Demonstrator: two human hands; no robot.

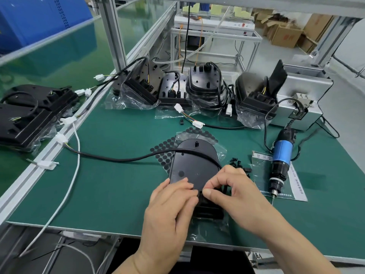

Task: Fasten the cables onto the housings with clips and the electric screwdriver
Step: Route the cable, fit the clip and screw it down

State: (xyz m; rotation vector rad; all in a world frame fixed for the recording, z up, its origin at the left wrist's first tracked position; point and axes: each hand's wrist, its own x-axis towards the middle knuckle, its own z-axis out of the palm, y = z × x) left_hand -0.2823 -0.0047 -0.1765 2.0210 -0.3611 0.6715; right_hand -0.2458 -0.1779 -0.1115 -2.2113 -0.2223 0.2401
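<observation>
The right hand pinches the cable with curled fingers at the near end of the housing; the left hand presses flat alongside. The electric screwdriver lies right of those fingers, untouched on the tabletop — tip nearward (right hand nearer).

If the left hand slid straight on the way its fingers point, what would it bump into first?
Likely the right hand, at its thumb: the left hand rests on the housing, fingertips nearly touching that thumb.
</observation>
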